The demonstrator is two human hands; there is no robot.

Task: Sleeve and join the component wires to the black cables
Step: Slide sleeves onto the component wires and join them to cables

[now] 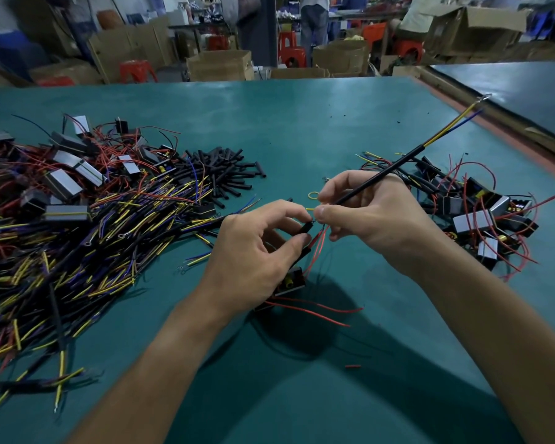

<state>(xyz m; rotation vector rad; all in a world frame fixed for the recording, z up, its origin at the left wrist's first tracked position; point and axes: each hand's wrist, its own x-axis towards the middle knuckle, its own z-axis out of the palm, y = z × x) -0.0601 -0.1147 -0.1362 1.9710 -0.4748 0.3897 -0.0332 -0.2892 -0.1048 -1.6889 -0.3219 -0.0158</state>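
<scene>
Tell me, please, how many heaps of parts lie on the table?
3: cable heap at left, sleeve heap beside it, component heap at right; more may lie outside the view.

A wide teal tabletop [302,123] is seen in front, and a second tabletop [513,88] is set beside it at the right. Beyond, open cardboard boxes [218,67] are stacked on the floor among red plastic stools [138,71] (several, scattered), and a standing person [314,25] is partly shown.

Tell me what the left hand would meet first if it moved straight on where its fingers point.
Probably the right hand: the left hand, pinching a short black sleeve, points right at its thumb, which looks very close, though depth is unclear.
</scene>
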